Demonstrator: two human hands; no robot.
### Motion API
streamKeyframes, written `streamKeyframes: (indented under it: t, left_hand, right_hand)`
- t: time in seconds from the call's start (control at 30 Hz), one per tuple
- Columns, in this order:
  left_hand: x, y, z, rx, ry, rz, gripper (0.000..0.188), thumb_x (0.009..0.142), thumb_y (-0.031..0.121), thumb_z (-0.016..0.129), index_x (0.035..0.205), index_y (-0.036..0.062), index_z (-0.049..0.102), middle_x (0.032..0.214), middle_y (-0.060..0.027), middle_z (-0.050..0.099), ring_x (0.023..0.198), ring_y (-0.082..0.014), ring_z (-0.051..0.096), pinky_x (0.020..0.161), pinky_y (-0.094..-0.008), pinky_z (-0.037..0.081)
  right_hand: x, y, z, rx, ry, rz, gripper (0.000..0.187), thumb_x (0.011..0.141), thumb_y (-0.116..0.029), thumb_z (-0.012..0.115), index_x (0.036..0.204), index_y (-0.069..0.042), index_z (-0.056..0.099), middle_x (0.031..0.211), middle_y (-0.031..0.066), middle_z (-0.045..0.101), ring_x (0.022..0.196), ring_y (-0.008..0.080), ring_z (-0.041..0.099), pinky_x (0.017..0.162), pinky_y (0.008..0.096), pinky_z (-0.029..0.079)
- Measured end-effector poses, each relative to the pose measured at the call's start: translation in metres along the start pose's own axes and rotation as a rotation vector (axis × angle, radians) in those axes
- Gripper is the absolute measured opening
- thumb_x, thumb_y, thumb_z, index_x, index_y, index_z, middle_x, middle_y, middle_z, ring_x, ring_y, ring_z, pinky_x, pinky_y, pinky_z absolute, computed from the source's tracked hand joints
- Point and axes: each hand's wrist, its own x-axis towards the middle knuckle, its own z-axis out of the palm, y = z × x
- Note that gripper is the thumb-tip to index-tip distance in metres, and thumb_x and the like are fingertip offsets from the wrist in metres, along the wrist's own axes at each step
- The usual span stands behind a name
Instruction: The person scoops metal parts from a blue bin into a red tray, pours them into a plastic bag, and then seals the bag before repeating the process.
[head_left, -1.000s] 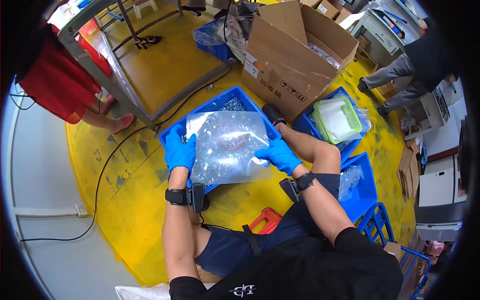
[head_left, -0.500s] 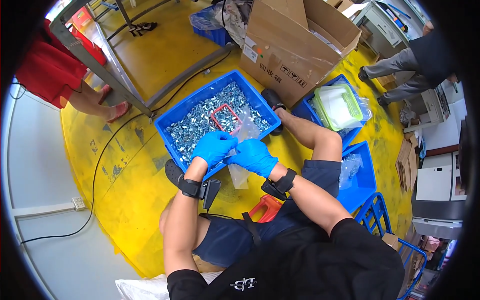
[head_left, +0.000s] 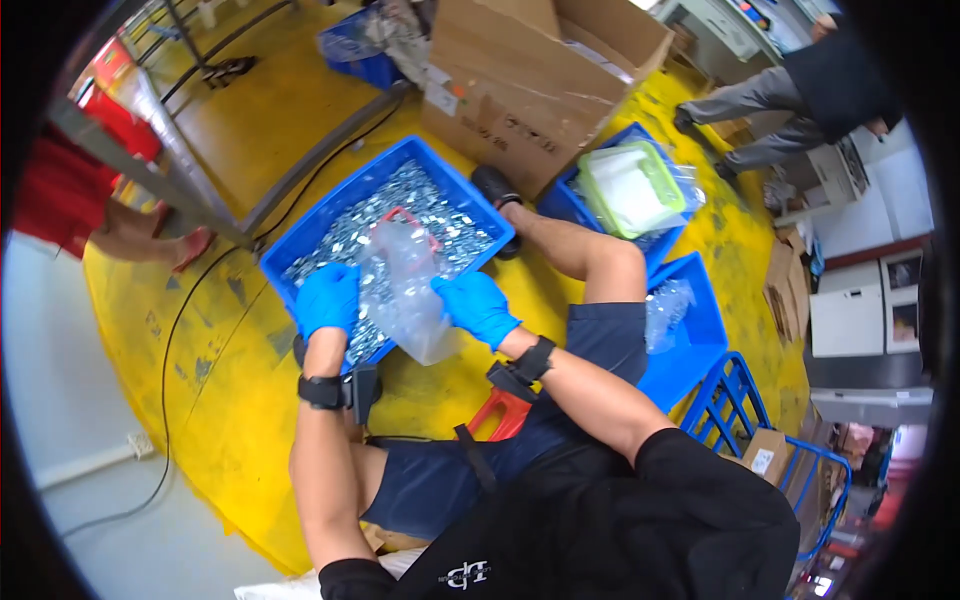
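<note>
A clear plastic bag [head_left: 405, 295] is spread between my two blue-gloved hands, over the near side of a blue bin [head_left: 287, 262]. My left hand [head_left: 328, 300] is closed at the bag's left edge, above the bin's near left corner. At the opposite edge, my right hand [head_left: 478, 308] pinches the bag, its fingertips partly hidden by the film. Many small, shiny blue-silver pieces [head_left: 340, 225] fill the bin. Behind the bag, a red frame-like basket [head_left: 402, 214] lies among the pieces, partly covered.
Beyond the bin stands a large cardboard box [head_left: 500, 110]. To the right are a green tray [head_left: 630, 190] on another blue bin and a blue bin [head_left: 690, 335] with plastic film inside. A blue trolley [head_left: 735, 400] sits nearby. Other people stand at far left and far right.
My hands have moved apart, from close together to either side of the bag. The bag has gone from bunched to spread wide. The whole view has shifted.
</note>
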Motion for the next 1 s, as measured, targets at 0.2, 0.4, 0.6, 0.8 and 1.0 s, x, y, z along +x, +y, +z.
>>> streamKeyframes:
  t: [0.2, 0.4, 0.6, 0.8, 1.0]
  left_hand:
    - [-0.02, 0.016, 0.043, 0.256, -0.256, 0.028, 0.036, 0.074, 0.036, 0.045, 0.075, 0.0053, 0.063, 0.079, -0.0195, 0.058, 0.069, -0.0361, 0.056, 0.061, -0.0428, 0.044]
    - [-0.013, 0.021, 0.023, 0.202, -0.053, 0.055, 0.037, 0.077, 0.034, 0.04, 0.073, 0.0046, 0.061, 0.077, -0.0192, 0.058, 0.068, -0.0372, 0.055, 0.059, -0.0447, 0.044]
    - [-0.024, 0.038, 0.042, 0.267, -0.033, 0.246, 0.031, 0.078, 0.03, 0.042, 0.066, 0.0065, 0.059, 0.071, -0.0162, 0.056, 0.062, -0.0348, 0.054, 0.053, -0.0432, 0.041]
    - [-0.033, 0.044, 0.051, 0.253, -0.053, 0.295, 0.031, 0.08, 0.031, 0.041, 0.07, 0.008, 0.06, 0.071, -0.015, 0.057, 0.061, -0.0338, 0.054, 0.052, -0.0419, 0.042]
    - [-0.037, 0.05, 0.038, 0.115, -0.049, 0.358, 0.032, 0.081, 0.033, 0.041, 0.072, 0.0074, 0.058, 0.069, -0.0152, 0.056, 0.061, -0.0336, 0.054, 0.052, -0.0414, 0.042]
  right_hand:
    - [0.007, -0.014, -0.002, 0.133, 0.272, 0.004, 0.029, 0.082, -0.028, 0.043, 0.072, -0.006, 0.058, 0.063, 0.0163, 0.055, 0.057, 0.0318, 0.055, 0.048, 0.041, 0.041]
    - [-0.004, 0.019, -0.025, -0.115, -0.058, 0.101, 0.055, 0.084, -0.043, 0.036, 0.05, -0.003, 0.053, 0.05, 0.0092, 0.054, 0.043, 0.0193, 0.05, 0.045, 0.0291, 0.04]
    - [-0.003, 0.015, -0.034, 0.413, -0.733, 0.671, 0.039, 0.084, -0.035, 0.04, 0.058, -0.009, 0.056, 0.05, 0.0082, 0.051, 0.043, 0.0185, 0.048, 0.038, 0.0282, 0.034]
    - [0.011, 0.021, -0.022, 1.83, -0.726, 0.661, 0.035, 0.085, -0.04, 0.035, 0.094, -0.008, 0.05, 0.068, 0.0054, 0.053, 0.057, 0.0156, 0.049, 0.044, 0.0246, 0.036]
    - [0.032, -0.015, -0.008, 1.801, -0.135, 0.567, 0.045, 0.083, -0.043, 0.041, 0.112, -0.008, 0.043, 0.105, 0.0142, 0.05, 0.093, 0.0282, 0.05, 0.072, 0.036, 0.044]
